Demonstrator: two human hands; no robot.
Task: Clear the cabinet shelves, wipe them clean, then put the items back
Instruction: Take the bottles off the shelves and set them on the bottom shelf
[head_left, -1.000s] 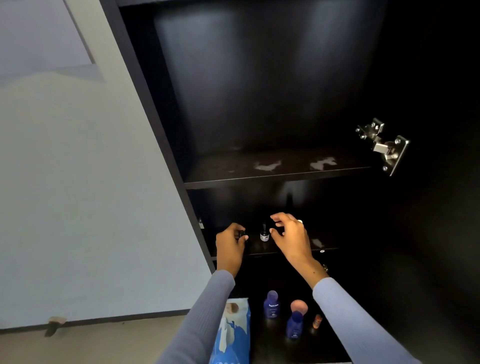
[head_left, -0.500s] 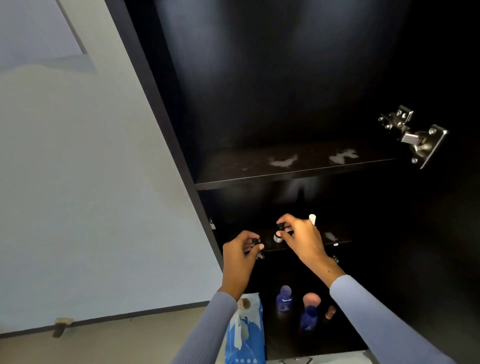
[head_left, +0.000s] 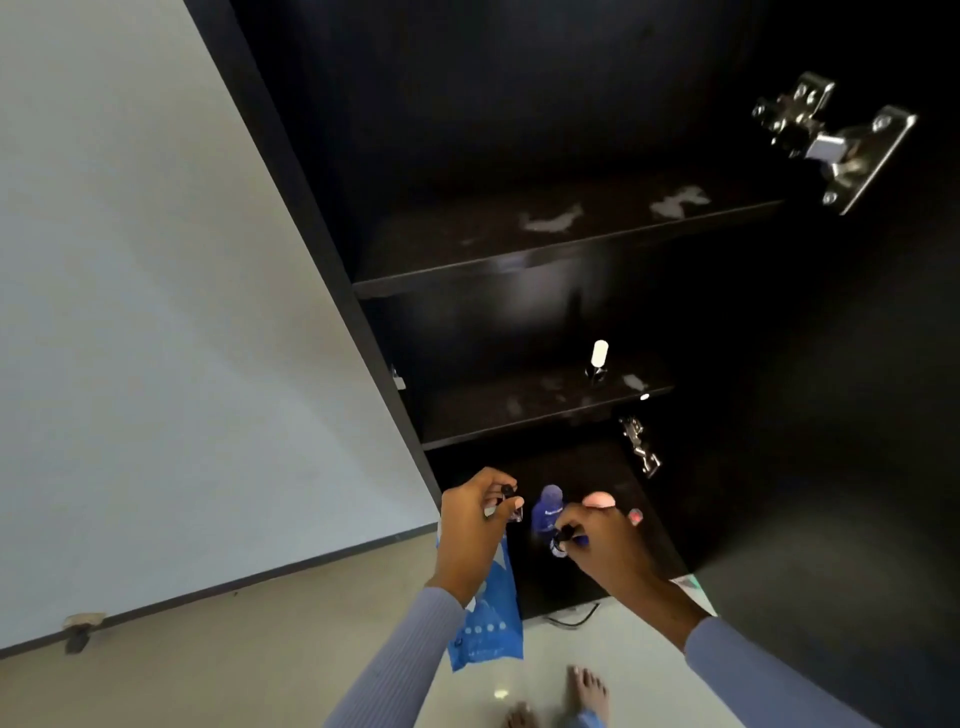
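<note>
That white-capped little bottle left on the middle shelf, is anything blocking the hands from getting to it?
Nothing visible does. The white-capped bottle stands alone on the middle shelf, with only pale smudges around it. But the left hand and right hand are lower down, each already holding a small dark-capped bottle.

Small bottles (head_left: 511, 506) mostly hidden inside hands (head_left: 475, 525).

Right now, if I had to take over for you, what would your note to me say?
Left hand pinches a small black-capped bottle; right hand pinches another small dark-capped bottle, both in front of the bottom shelf.
Top shelf: bare, smudged.
Middle shelf: one white-capped bottle left, smudges too.
Bottom: blue bottle, pink round thing, blue pouch.
Left: finish clearing, wipe, refill.
</note>
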